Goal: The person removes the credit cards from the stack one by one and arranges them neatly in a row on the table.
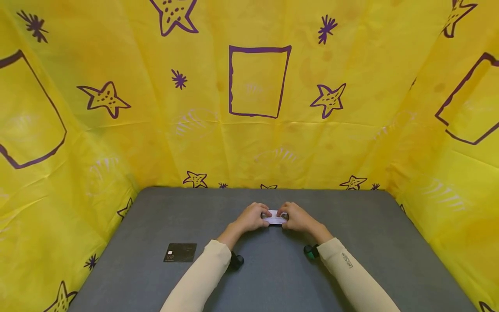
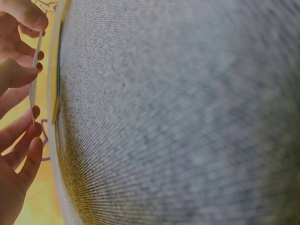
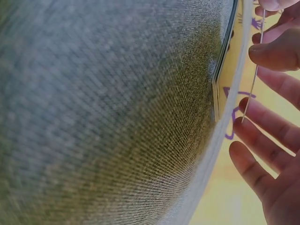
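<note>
My left hand (image 1: pixel 252 217) and right hand (image 1: pixel 298 217) pinch opposite ends of a white card (image 1: pixel 274 220) above the desk (image 1: pixel 273 277); it looks light, thin and fairly stiff, best held by those ends. A black card (image 1: pixel 181 252) lies to my left.

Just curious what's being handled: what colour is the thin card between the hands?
The thin card looks mostly white; the head view shows it best.

White card (image 1: pixel 274 219); black card (image 1: pixel 180 255); grey table (image 1: pixel 273 277); purple-starred yellow backdrop (image 1: pixel 253 143).
</note>
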Demonstrator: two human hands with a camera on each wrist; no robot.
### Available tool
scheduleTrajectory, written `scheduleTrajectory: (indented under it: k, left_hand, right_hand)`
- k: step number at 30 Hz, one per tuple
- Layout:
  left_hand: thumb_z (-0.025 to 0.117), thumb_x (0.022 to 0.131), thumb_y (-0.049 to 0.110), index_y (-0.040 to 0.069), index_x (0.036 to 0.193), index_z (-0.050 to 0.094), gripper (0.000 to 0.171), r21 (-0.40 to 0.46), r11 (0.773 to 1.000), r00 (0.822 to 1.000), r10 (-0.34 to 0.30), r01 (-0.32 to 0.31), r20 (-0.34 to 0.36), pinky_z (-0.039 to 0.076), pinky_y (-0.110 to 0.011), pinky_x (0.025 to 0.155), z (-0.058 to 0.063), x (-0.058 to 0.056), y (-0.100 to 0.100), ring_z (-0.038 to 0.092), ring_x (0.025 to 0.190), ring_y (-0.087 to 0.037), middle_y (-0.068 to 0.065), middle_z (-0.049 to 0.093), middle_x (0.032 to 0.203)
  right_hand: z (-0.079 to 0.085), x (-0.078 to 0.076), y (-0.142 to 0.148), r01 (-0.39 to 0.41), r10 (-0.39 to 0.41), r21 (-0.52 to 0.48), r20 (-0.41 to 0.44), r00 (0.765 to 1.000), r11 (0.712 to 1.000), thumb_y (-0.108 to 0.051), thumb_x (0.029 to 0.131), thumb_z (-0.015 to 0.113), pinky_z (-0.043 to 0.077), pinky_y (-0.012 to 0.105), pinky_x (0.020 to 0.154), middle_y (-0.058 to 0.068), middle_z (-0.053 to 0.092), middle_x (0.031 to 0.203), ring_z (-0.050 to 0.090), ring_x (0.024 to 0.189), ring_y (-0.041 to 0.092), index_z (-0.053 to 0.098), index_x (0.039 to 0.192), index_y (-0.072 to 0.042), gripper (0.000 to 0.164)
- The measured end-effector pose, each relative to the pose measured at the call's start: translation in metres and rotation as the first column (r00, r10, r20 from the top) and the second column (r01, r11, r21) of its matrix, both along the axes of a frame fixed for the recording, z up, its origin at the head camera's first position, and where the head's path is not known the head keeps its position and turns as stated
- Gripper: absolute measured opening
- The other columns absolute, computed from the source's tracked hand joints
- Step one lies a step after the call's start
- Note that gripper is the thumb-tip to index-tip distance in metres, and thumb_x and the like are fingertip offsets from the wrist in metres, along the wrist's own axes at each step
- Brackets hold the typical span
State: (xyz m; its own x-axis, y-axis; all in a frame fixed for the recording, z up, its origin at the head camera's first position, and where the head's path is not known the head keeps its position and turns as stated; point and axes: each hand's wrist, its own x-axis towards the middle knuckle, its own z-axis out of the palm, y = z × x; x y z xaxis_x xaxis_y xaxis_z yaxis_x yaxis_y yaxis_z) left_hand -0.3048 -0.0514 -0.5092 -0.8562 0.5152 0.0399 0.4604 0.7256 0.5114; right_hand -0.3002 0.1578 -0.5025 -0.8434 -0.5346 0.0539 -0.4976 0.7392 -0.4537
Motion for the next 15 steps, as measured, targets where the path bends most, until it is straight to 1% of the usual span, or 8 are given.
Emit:
scheduleTrajectory:
  k: [6,11,14,15]
  left_hand:
    - [0.076,0.081,0.021,0.013,0.103,0.077,0.023,0.008,1.000,1.000,-0.001,0.001,-0.016,0.042,-0.044,0.102,-0.0005,0.0017,-0.0001,0.055,0.118,-0.025,-0.004,0.066,0.125]
    - [0.077,0.080,0.021,0.014,0.102,0.078,0.023,0.010,1.000,0.998,-0.020,0.021,-0.060,0.044,-0.041,0.100,0.0006,0.0040,-0.0028,0.057,0.116,-0.025,-0.004,0.067,0.124]
    - [0.077,0.080,0.020,0.013,0.102,0.077,0.022,0.020,0.999,0.997,-0.025,0.026,-0.071,0.044,-0.041,0.100,0.0012,0.0058,-0.0051,0.056,0.117,-0.025,-0.004,0.067,0.124]
    - [0.076,0.081,0.020,0.013,0.102,0.077,0.022,0.030,0.999,0.998,-0.024,0.026,-0.064,0.043,-0.041,0.101,0.0013,0.0062,-0.0057,0.056,0.118,-0.026,-0.004,0.067,0.124]
  right_hand:
    - [-0.0011,0.0033,0.0014,-0.009,0.009,-0.008,-0.021,1.000,1.000,-0.008,0.075,0.077,0.047,0.037,0.080,0.009,0.063,0.104,0.054,0.092,0.022,0.071,0.099,-0.010,0.025]
    - [0.0007,0.0067,0.0024,-0.011,0.010,-0.023,-0.037,0.999,1.000,-0.011,0.076,0.080,0.047,0.039,0.082,0.010,0.063,0.106,0.055,0.096,0.024,0.070,0.099,-0.010,0.025]
    - [0.0024,0.0082,0.0027,-0.015,0.014,-0.025,-0.048,0.999,1.000,-0.012,0.078,0.080,0.047,0.040,0.083,0.009,0.062,0.107,0.055,0.098,0.024,0.070,0.099,-0.011,0.024]
    - [0.0028,0.0084,0.0027,-0.020,0.019,-0.026,-0.050,0.999,0.999,-0.013,0.078,0.080,0.047,0.040,0.083,0.009,0.062,0.107,0.055,0.098,0.024,0.070,0.099,-0.012,0.024]
